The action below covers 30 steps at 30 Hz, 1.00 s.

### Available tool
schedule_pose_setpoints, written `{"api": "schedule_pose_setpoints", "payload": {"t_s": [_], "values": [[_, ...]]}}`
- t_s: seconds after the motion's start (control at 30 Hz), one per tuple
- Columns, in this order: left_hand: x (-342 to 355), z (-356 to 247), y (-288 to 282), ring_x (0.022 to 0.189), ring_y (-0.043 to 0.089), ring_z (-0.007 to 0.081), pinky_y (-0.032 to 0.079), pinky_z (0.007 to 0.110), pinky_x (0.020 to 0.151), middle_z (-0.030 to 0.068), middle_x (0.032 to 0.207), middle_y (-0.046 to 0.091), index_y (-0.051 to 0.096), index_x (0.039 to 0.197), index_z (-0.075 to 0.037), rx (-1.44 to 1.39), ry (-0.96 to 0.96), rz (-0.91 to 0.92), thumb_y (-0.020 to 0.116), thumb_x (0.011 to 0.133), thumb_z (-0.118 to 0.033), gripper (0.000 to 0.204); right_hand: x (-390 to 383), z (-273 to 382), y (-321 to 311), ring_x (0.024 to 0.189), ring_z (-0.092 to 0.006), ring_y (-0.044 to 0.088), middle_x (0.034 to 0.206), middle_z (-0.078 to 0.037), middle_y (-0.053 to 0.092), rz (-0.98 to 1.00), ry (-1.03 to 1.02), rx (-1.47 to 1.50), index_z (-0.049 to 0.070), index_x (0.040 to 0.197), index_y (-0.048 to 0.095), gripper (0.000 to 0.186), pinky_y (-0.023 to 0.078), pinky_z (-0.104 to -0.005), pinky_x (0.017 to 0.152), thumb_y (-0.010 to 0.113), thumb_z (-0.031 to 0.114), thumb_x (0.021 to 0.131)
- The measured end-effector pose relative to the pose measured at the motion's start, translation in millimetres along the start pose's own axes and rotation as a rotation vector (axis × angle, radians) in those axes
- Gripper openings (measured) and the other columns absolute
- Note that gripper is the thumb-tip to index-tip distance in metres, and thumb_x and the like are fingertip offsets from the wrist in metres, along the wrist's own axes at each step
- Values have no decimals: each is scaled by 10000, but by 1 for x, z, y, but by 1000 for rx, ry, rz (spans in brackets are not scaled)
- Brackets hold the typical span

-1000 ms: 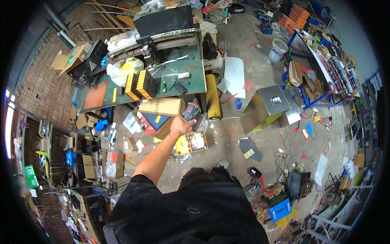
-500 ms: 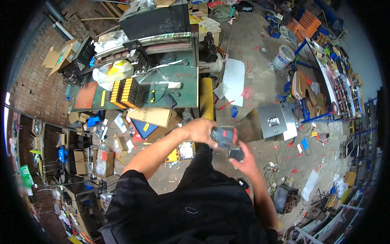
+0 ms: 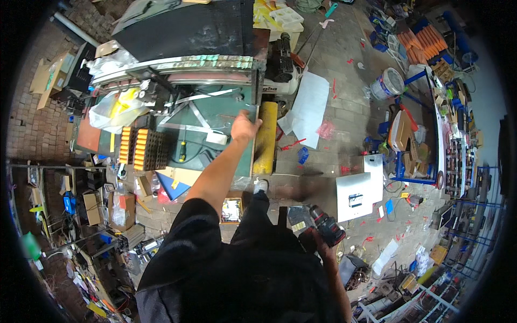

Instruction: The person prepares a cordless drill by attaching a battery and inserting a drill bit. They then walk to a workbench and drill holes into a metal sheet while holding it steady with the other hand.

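Note:
My left hand (image 3: 245, 127) reaches over the right end of the green-topped workbench (image 3: 247, 153), its thumb apart from the fingers and no object visible in it. Just beside its wrist lies a small white block (image 3: 216, 138), with metal strips (image 3: 198, 114) beyond. Down by my right side, my right hand (image 3: 319, 240) is closed around a black and red cordless drill (image 3: 327, 226), whose chuck points up and to the left. Part of its grip is hidden by the hand and shadow.
Black racks of orange-topped cells (image 3: 148, 151) and a yellow-handled screwdriver (image 3: 183, 151) sit on the bench. A yellow beam (image 3: 266, 137) runs along its right end. Metal sheet boxes (image 3: 354, 196) stand on the littered floor at right. A white bucket (image 3: 389, 83) is farther off.
My left hand has let go of the drill and moved forward over the bench. My right hand has brought the drill down and closer to my body. The view has shifted.

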<state>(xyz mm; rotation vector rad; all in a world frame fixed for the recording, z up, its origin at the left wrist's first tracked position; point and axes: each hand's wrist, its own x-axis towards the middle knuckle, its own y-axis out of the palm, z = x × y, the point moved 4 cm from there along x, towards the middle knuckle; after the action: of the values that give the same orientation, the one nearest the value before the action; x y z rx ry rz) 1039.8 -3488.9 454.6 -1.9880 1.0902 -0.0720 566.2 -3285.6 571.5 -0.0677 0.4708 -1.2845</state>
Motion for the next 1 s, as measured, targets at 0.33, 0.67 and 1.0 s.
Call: {"api": "schedule_pose_setpoints", "payload": {"t_s": [0.33,0.67,1.0], "values": [[76,0,51,1126,683,392,561,497,931,164,1215,694,640,1201,-131,171,-90,-157,865,790,-460,572,-3,25,-23,799,-234,712,902,-93,724,6,168,-336,81,1089,734,225,554,-368,710,769,143,876],[-78,-79,32,730,662,160,569,302,693,95,933,703,621,1292,4,-806,136,431,523,1113,-217,301,-7,-27,-49,881,-159,673,957,-32,713,-6,229,-34,61,1197,721,286,542,-339,789,743,235,971],[-302,-212,11,745,688,141,563,290,668,87,929,721,615,1209,-11,-833,293,1101,530,1127,-302,314,29,54,-77,844,-176,704,807,-44,671,-49,89,389,12,1198,675,247,580,-363,816,715,42,956]]}}
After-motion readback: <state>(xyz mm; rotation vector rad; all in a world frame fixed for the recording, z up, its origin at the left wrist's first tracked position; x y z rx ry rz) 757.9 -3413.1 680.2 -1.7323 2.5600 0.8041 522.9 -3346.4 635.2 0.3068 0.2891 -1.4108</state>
